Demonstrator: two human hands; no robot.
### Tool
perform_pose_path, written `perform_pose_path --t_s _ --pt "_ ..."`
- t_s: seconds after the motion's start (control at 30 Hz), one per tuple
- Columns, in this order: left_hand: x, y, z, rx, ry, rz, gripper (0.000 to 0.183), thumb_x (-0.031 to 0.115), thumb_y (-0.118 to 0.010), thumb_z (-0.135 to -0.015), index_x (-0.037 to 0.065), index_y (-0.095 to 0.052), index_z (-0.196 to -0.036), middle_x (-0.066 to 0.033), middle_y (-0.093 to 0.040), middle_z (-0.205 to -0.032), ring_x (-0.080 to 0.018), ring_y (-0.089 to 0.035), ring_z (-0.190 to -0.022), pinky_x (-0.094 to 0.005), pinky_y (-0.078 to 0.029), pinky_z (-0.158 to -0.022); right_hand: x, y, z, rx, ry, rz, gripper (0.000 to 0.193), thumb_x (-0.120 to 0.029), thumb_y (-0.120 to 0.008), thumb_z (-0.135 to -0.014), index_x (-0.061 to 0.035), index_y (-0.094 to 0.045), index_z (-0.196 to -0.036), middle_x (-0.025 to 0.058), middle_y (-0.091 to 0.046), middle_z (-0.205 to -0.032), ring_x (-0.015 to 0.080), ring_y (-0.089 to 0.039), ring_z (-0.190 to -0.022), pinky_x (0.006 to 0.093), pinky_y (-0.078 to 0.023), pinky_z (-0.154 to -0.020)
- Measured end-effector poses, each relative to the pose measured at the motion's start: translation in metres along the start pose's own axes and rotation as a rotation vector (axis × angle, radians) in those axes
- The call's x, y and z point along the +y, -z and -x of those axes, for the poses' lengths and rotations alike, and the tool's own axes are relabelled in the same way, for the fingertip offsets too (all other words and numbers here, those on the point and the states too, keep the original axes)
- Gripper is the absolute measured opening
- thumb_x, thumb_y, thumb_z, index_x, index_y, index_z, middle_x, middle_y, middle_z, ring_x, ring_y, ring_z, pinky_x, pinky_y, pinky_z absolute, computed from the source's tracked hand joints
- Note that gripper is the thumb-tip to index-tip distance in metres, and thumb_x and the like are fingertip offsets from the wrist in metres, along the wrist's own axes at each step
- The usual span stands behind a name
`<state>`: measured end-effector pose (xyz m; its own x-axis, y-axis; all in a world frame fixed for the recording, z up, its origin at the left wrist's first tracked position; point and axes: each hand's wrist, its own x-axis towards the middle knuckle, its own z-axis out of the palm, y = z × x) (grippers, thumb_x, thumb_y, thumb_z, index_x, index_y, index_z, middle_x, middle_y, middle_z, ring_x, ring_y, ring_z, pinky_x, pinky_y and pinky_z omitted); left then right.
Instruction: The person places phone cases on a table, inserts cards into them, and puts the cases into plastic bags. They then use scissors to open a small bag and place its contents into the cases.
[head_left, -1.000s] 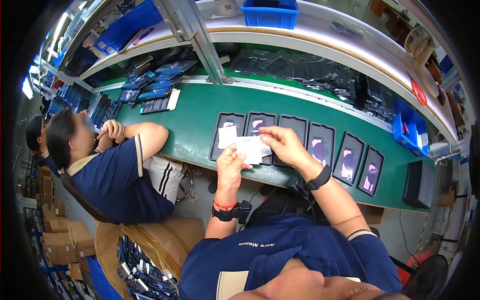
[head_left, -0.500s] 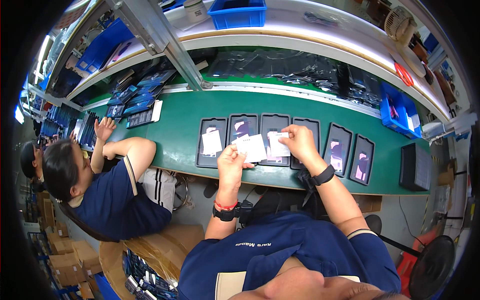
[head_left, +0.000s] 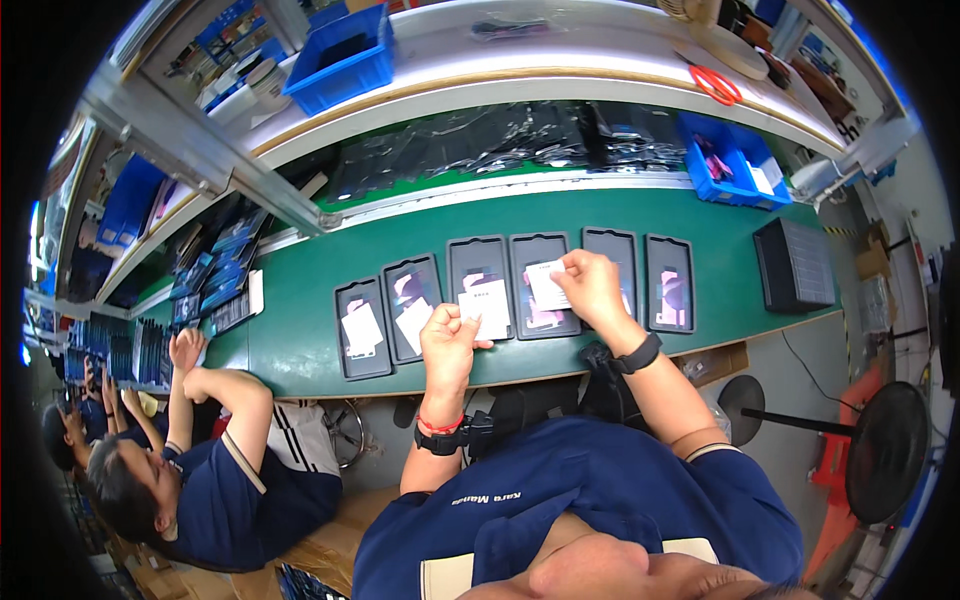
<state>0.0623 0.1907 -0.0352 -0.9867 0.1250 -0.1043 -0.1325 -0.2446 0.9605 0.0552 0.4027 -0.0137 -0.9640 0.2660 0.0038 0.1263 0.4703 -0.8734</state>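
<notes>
A row of dark grey shallow trays [head_left: 478, 250] lies on the green bench in front of me, with pink-and-dark printed pieces showing in several of them. My left hand [head_left: 450, 347] is closed, its thumb and fingers pinching white cards [head_left: 486, 306] above the third tray from the left. Over the fourth tray, my right hand [head_left: 596, 292] grips a single white card [head_left: 546, 286] by its right edge. White cards lie at a slant in the first tray [head_left: 362, 330] and the second tray [head_left: 414, 326]. My right hand partly covers the fifth tray [head_left: 609, 243].
A dark stack of trays [head_left: 793, 265] stands at the bench's right end. Blue bins [head_left: 735, 165] sit behind it. Film-wrapped dark packs [head_left: 460, 145] lie under the shelf [head_left: 560, 85]. On the left, a co-worker [head_left: 220, 470] sits near piled blue-black boxes [head_left: 215, 270].
The view has turned, so the bench appears shifted. My right hand has gone from the third tray to the fourth, and my left hand has moved rightward along the row, still holding cards.
</notes>
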Motion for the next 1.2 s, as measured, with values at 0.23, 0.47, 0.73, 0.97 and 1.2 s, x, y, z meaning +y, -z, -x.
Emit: perform_pose_path --t_s 0.23,0.47,0.73,0.97,1.2 --pt "-0.004 -0.073 -0.009 -0.123 0.065 0.088 0.019 -0.003 -0.052 -0.085 -0.001 -0.048 -0.103 -0.0120 -0.064 -0.089 -0.0139 -0.063 -0.071 -0.0248 -0.056 -0.056 -0.003 0.033 0.014 0.231 0.241 0.085 0.029 -0.016 -0.068 -0.076 0.0023 -0.062 -0.097 0.0124 -0.064 -0.080 0.0176 -0.061 -0.060 0.0278 -0.048 -0.057" --pt "-0.055 -0.127 -0.028 -0.267 -0.368 -0.469 0.027 -0.005 -0.054 -0.078 -0.002 -0.058 -0.104 -0.0105 -0.059 -0.081 -0.0169 -0.057 -0.067 -0.0261 -0.044 -0.060 0.035 0.188 -0.026 0.554 0.110 0.361 0.016 -0.016 -0.065 -0.076 -0.0010 -0.067 -0.082 0.0132 -0.066 -0.072 0.0206 -0.064 -0.064 0.0314 -0.050 -0.060" --pt "-0.040 -0.156 -0.014 -0.320 -0.548 -0.914 0.026 -0.002 -0.059 -0.073 -0.004 -0.060 -0.099 -0.0184 -0.057 -0.083 -0.0357 -0.055 -0.078 -0.0415 -0.044 -0.072 0.125 0.344 -0.168 0.632 -0.356 0.735 0.020 -0.013 -0.059 -0.074 -0.0022 -0.067 -0.088 0.0226 -0.062 -0.096 0.0355 -0.059 -0.094 0.0407 -0.048 -0.081" --pt "-0.034 -0.156 -0.004 -0.301 -0.531 -0.968 0.035 0.001 -0.065 -0.070 -0.005 -0.059 -0.104 -0.0257 -0.042 -0.117 -0.0367 -0.052 -0.091 -0.0409 -0.042 -0.082 0.147 0.345 -0.200 0.530 -0.556 0.847 0.026 -0.009 -0.057 -0.076 -0.0073 -0.066 -0.101 0.0137 -0.060 -0.112 0.0294 -0.057 -0.106 0.0404 -0.047 -0.087" --pt "-0.037 -0.157 -0.002 -0.348 -0.599 -1.067 0.039 0.005 -0.068 -0.070 -0.003 -0.058 -0.107 -0.0315 -0.031 -0.130 -0.0465 -0.032 -0.122 -0.0475 -0.031 -0.099 0.172 0.371 -0.209 0.380 -0.579 0.882 0.057 -0.031 -0.085 -0.052 -0.0035 -0.065 -0.098 0.0140 -0.062 -0.107 0.0257 -0.059 -0.102 0.0318 -0.048 -0.087"
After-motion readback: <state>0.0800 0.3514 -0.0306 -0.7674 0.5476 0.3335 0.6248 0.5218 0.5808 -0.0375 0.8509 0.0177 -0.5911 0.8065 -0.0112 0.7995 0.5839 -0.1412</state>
